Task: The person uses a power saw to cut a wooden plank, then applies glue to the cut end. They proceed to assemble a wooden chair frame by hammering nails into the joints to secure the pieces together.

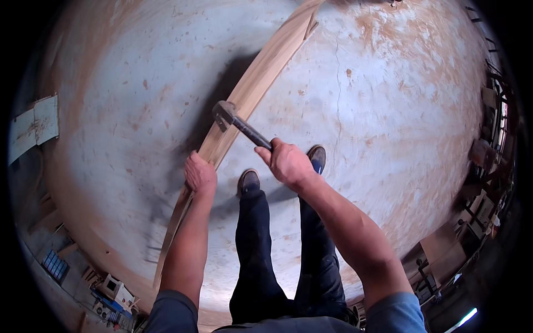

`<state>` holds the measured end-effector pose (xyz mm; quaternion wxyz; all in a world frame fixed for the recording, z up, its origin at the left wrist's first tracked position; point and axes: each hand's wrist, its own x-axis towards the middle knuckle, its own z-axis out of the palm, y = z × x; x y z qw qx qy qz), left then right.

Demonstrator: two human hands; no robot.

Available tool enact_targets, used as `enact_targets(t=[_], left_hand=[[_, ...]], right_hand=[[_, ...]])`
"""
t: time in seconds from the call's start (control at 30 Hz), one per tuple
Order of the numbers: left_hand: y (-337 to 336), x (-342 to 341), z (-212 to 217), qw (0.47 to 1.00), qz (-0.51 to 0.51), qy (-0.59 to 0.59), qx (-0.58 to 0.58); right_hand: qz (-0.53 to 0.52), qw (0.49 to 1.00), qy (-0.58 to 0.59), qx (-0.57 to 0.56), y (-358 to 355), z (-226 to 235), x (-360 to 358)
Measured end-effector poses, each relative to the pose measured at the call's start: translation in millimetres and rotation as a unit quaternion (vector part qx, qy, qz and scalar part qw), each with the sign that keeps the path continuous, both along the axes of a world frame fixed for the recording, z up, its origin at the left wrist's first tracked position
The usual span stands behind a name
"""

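Observation:
A long pale wooden board runs from the top middle of the view down to the lower left, passing in front of my feet. My left hand is closed around the board's edge, partway along its length. In my right hand is a hammer, gripped by its dark handle. The hammer's metal head is over the board, just beyond my left hand; whether it touches the wood I cannot tell. At the board's far end a short narrow strip of wood sticks out along its right side.
The pale concrete floor is stained brown and has a thin crack. My two shoes stand close to the board's right side. A whitish panel is at the far left. Wooden pieces and workshop clutter line the right rim.

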<state>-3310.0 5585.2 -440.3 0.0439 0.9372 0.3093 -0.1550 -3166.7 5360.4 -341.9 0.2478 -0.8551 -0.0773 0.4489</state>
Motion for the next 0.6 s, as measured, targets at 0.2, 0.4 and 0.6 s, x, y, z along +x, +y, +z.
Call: enact_targets(t=[0.2,0.4,0.6], left_hand=[[48.2,-87.4,41.0,0.986,0.073,0.089,-0.120],[129.1,-270.6,34.4,0.972,0.115,0.178,-0.100],[112.3,-290.2,22.1,0.986,0.111,0.120,-0.039]], right_hand=[[-0.054,0.996,-0.071,-0.007,-7.5,-9.4,-31.2],[-0.058,0.995,-0.082,0.010,23.8,9.8,-69.6],[-0.030,0.992,-0.014,0.119,60.8,10.3,-213.4]])
